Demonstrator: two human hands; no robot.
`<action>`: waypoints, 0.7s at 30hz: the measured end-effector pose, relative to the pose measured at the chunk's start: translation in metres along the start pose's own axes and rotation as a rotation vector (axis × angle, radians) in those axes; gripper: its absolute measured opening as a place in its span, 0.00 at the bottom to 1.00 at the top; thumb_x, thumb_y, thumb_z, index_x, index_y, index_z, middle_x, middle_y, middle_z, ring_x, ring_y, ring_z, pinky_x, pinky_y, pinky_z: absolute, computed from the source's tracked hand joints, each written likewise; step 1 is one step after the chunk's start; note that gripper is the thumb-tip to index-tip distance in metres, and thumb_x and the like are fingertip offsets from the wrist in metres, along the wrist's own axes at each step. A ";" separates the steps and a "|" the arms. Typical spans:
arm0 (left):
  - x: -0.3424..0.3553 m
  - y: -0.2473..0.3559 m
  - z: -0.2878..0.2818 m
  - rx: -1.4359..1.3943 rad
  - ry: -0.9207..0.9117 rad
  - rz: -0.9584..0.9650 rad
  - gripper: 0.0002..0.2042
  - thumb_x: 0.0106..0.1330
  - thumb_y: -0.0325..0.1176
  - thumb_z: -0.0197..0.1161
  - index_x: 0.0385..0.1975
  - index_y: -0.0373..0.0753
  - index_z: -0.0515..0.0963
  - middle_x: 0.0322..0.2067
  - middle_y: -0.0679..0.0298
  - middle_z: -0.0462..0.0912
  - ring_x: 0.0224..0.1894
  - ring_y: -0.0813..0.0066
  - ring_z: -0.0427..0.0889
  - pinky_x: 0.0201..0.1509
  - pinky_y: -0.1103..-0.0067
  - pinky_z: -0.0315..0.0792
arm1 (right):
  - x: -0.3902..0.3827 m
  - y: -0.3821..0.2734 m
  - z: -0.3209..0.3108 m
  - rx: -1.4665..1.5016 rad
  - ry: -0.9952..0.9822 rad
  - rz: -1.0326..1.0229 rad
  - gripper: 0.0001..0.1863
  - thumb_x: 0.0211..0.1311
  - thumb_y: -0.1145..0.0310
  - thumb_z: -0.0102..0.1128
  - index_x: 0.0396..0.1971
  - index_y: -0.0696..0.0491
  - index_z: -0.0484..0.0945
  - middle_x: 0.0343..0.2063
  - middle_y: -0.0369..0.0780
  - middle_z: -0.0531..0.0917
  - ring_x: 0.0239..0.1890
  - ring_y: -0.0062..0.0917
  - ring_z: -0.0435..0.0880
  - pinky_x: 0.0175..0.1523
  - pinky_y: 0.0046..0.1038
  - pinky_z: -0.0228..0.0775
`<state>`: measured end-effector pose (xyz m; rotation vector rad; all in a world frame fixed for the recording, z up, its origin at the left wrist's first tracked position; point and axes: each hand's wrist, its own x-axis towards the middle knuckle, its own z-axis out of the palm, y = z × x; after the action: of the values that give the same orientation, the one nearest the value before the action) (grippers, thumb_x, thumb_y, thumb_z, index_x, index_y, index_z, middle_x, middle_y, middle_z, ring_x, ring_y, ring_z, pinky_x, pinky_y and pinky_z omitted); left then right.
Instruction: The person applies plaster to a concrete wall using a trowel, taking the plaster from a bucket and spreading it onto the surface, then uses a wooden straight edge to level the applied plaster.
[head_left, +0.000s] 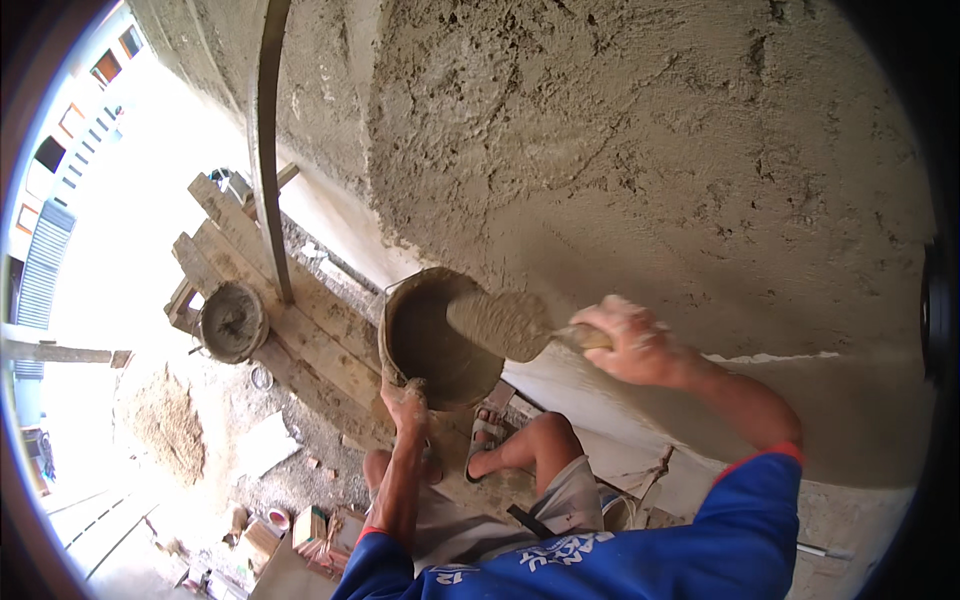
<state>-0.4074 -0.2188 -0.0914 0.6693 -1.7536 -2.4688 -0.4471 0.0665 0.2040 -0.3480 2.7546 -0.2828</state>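
My left hand [405, 402] is closed on the near rim of a mortar-crusted bucket [398, 325], which is tilted so that its dark inside shows. My right hand [632, 340] is wrapped round the handle of a trowel [508, 325], to the right of the bucket. Wet grey mortar appears to coat the trowel's blade, which overlaps the bucket's right rim. Beyond both hands rises a wall [640, 140], rough with fresh plaster higher up and smoother lower down. How much mortar lies in the bucket is hard to tell.
Wooden planks [325, 345] form a scaffold platform under my feet. Another bucket [207, 335] with mortar in it stands on them at the left, near an upright wooden pole [266, 150]. Below lie a sand heap [172, 430] and stacked reddish blocks [322, 535].
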 end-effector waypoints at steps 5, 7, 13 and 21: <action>-0.046 0.096 0.028 0.276 -0.142 -0.043 0.23 0.53 0.19 0.54 0.52 0.30 0.73 0.39 0.64 0.80 0.41 0.73 0.78 0.45 0.78 0.72 | 0.025 0.001 0.064 -0.759 0.303 -0.418 0.18 0.54 0.68 0.59 0.47 0.51 0.77 0.30 0.43 0.76 0.43 0.34 0.81 0.45 0.37 0.74; -0.066 0.116 0.034 0.386 -0.125 -0.122 0.24 0.52 0.19 0.54 0.53 0.30 0.73 0.41 0.63 0.80 0.42 0.73 0.78 0.47 0.78 0.72 | 0.032 -0.003 0.073 -0.785 0.245 -0.263 0.16 0.54 0.68 0.57 0.45 0.49 0.77 0.30 0.43 0.78 0.40 0.34 0.81 0.42 0.35 0.75; -0.085 0.173 0.063 0.257 -0.238 -0.026 0.27 0.50 0.17 0.52 0.55 0.29 0.71 0.47 0.60 0.80 0.48 0.72 0.78 0.53 0.79 0.71 | -0.011 -0.001 0.093 -0.147 0.044 -0.343 0.15 0.54 0.69 0.54 0.43 0.52 0.77 0.32 0.46 0.80 0.37 0.40 0.83 0.41 0.38 0.76; -0.105 0.219 0.064 0.243 -0.314 0.053 0.18 0.56 0.23 0.54 0.49 0.31 0.73 0.43 0.60 0.81 0.45 0.68 0.79 0.50 0.75 0.73 | -0.045 -0.024 0.030 0.335 0.089 -0.215 0.18 0.54 0.68 0.59 0.46 0.50 0.76 0.31 0.45 0.83 0.36 0.44 0.83 0.42 0.41 0.77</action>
<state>-0.3825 -0.2119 0.1587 0.2474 -2.1733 -2.4559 -0.3904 0.0510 0.1961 -0.5515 2.6895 -0.8203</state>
